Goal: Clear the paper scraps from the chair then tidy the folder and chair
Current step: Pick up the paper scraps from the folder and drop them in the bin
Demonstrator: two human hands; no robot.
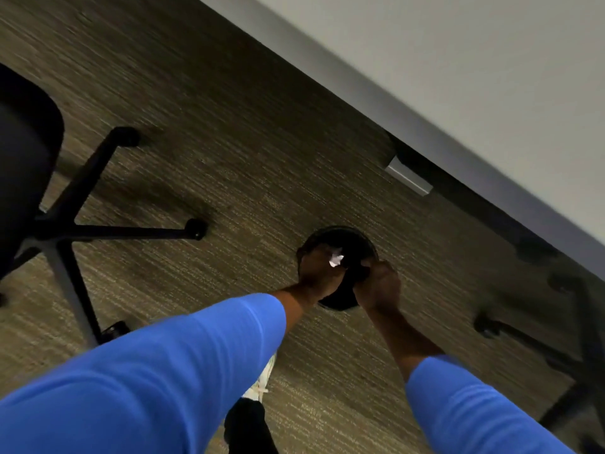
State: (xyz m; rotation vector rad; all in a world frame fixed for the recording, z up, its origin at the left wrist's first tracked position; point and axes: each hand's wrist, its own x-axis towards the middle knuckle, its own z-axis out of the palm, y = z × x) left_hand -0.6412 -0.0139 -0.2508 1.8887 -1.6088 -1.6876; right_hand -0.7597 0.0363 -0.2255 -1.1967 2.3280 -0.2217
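Note:
Both my hands reach down over a round black bin [355,239] on the carpet. My left hand [319,273] hovers over the bin's left rim with a white paper scrap [336,258] at its fingertips. My right hand [379,285] is curled at the bin's right rim; what it holds, if anything, is hidden. A black office chair [23,152] stands at the far left, its seat mostly cut off by the frame edge, with its star base and casters [194,228] spread on the floor. No folder is in view.
A grey desk top [474,77] runs diagonally across the upper right, with a metal bracket [409,176] under its edge. Another chair base [576,339] sits at the right. My white shoe [262,381] shows between my blue sleeves.

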